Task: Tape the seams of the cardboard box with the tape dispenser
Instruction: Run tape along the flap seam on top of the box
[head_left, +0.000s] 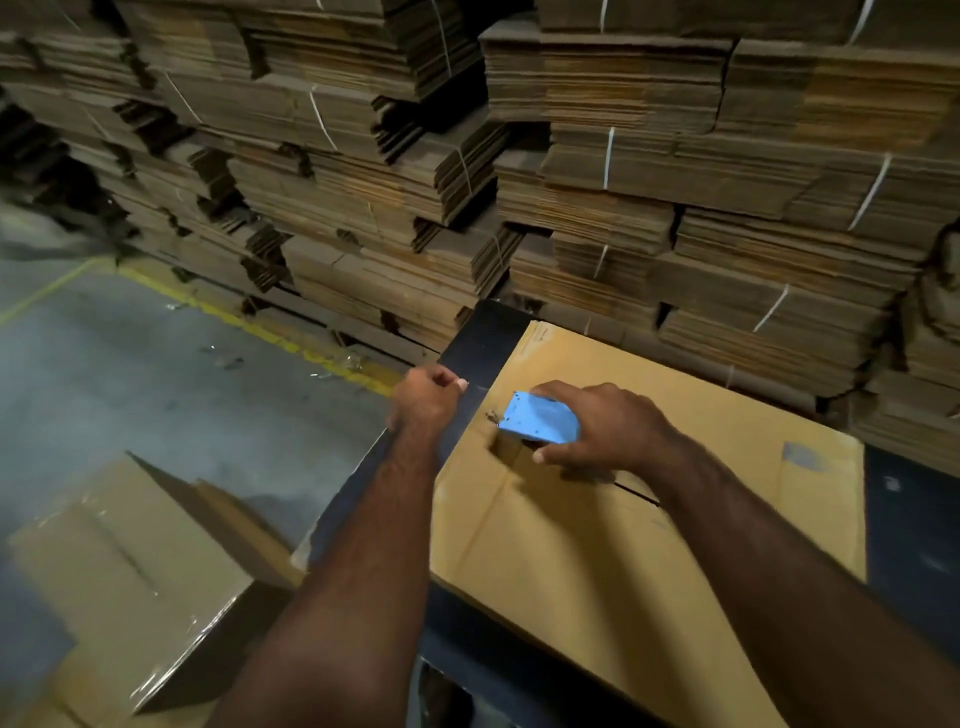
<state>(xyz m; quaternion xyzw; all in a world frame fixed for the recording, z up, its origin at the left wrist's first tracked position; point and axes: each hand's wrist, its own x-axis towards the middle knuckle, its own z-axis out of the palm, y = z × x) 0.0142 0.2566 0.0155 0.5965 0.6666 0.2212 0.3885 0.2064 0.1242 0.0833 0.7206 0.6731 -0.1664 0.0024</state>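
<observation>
A tan cardboard box (597, 561) lies with its closed flaps up on a dark table (470, 338). Its centre seam runs from the near left edge toward the far right. My right hand (613, 426) grips a blue tape dispenser (540, 418) and holds it down on the box at the left end of the seam. My left hand (426, 397) is curled just beyond the box's left edge, thumb and fingers pinched together; whether tape is between them cannot be made out.
Bundled stacks of flat cardboard (571, 171) form a wall behind the table. A taped box (124, 582) sits on the concrete floor at the lower left. A yellow floor line (249, 325) runs along the stacks.
</observation>
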